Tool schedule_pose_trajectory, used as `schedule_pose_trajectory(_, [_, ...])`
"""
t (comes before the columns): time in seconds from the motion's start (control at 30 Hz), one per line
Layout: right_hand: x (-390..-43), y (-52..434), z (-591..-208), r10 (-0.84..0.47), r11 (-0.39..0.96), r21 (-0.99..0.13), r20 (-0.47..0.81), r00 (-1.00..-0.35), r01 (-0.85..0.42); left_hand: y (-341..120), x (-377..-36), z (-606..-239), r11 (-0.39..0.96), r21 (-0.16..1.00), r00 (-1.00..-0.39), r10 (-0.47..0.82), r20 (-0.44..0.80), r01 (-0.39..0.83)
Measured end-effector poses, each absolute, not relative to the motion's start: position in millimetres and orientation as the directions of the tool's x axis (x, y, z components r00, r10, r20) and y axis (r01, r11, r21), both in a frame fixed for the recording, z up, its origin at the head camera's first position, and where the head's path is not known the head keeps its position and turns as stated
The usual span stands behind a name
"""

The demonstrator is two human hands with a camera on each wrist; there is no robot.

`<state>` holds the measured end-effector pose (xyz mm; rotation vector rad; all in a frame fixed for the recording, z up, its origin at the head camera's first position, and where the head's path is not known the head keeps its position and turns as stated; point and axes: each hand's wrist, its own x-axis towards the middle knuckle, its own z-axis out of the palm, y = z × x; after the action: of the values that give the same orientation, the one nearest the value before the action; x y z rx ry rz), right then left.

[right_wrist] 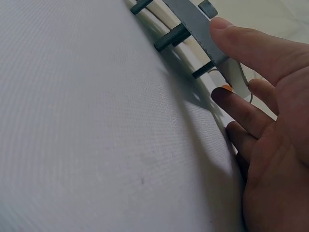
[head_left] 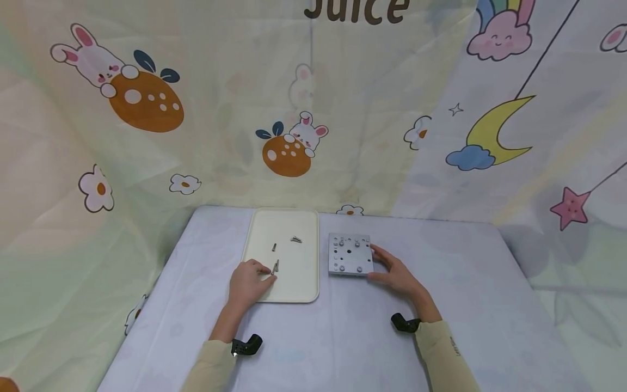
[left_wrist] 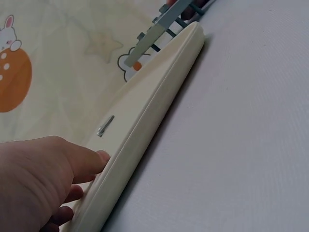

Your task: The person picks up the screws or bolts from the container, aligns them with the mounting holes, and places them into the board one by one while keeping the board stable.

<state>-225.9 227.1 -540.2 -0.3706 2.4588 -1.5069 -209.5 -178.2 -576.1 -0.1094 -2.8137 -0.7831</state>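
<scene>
A cream tray (head_left: 299, 283) lies on the table with several loose screws in it: one (head_left: 274, 247) mid-tray, one (head_left: 296, 239) further back, and a pair (head_left: 275, 267) nearer me. My left hand (head_left: 266, 276) reaches over the tray's near rim (left_wrist: 159, 96), its fingertips just short of the pair and holding nothing. One screw (left_wrist: 105, 126) shows beyond the fingers. To the right stands a square grey metal plate (head_left: 349, 254) on bolt legs (right_wrist: 169, 38). My right hand (head_left: 374, 264) touches the plate's right edge (right_wrist: 193, 19) with straight fingers (right_wrist: 241, 43).
The table (head_left: 343, 348) has a pale lilac cloth. A printed fabric backdrop (head_left: 294, 109) with rabbits and a moon hangs close behind and at both sides. Black camera mounts (head_left: 246, 345) sit at both wrists.
</scene>
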Motion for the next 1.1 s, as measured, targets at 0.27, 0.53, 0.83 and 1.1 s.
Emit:
schedule_pose_trajectory(0.27, [-225, 229, -544, -0.335, 0.441, -0.89, -0.047, -0.941, -0.113, -173, -209, -578, 0.847, 0.52, -0.965, -0.033, 0.259, 0.11])
schedule_pose_trajectory(0.53, [-231, 230, -557, -0.322, 0.45, -0.885, -0.033, -0.946, -0.122, -171, -209, -581, 0.857, 0.504, -0.952, -0.059, 0.299, 0.106])
schedule_pose_trajectory(0.83, [-244, 242, -581, -0.317, 0.437, -0.892, -0.028, -0.948, -0.12, -170, -210, -586, 0.811, 0.564, -0.928, -0.077, 0.363, 0.154])
schedule_pose_trajectory(1.1, [-241, 241, -582, -0.306, 0.427, -0.899, -0.041, -0.951, -0.099, -167, -210, -583, 0.758, 0.604, -0.894, -0.064, 0.444, 0.246])
